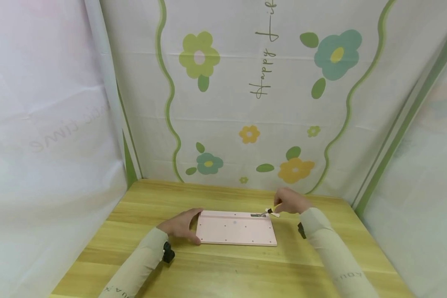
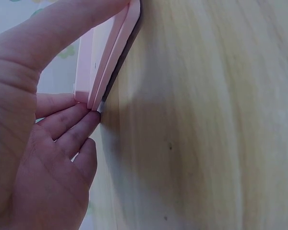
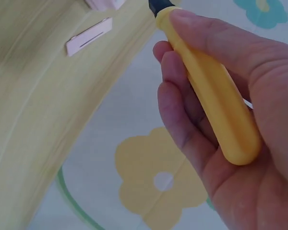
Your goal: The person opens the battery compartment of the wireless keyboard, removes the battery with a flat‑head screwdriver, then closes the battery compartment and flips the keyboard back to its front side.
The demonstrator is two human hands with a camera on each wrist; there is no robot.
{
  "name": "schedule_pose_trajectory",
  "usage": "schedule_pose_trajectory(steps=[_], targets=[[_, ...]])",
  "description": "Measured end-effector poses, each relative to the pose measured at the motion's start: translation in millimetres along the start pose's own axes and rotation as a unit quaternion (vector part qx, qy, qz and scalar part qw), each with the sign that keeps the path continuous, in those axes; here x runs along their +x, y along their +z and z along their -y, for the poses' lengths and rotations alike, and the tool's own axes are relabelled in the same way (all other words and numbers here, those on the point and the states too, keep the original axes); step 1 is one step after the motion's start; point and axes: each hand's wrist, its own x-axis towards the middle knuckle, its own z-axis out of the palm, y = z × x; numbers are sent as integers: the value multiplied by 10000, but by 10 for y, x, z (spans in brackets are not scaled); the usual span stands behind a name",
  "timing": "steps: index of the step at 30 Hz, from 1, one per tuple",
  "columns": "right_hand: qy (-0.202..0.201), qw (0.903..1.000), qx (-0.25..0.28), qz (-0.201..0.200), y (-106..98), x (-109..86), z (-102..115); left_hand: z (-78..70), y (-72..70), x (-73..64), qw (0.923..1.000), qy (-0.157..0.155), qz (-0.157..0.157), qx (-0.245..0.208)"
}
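A pink keyboard (image 1: 236,231) lies face down on the table, small screws dotted over its underside. Near its back right corner a narrow battery compartment (image 1: 258,215) is uncovered. My left hand (image 1: 179,226) grips the keyboard's left end, thumb at the front corner and fingers at the back one. In the left wrist view, fingertips touch the pink edge (image 2: 100,88). My right hand (image 1: 291,200) holds a screwdriver (image 3: 216,103) by its yellow handle, with the thumb along it. The shaft slants down left, its tip at the compartment.
A small pink battery cover (image 3: 89,37) lies on the wooden table (image 1: 223,273) beside the keyboard's back right corner. White flower-printed cloth (image 1: 223,103) hangs behind the table and on both sides. Dark wrist cameras (image 1: 168,252) sit on both sleeves.
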Motion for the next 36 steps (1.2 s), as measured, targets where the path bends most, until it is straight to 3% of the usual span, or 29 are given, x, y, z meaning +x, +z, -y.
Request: schedule_pose_trajectory(steps=[10,26,36], targets=[[-384,9984,404,73,14,-66,-201,5,12,2,10000,-16,-28,-89],[53,9962,844,221,134,-197,-415,-47,15,-15,10000,-16,-94,-27],[-47,9934,1142,53,205,-296,-508,-44,13,-35,10000,-35,-59,-60]])
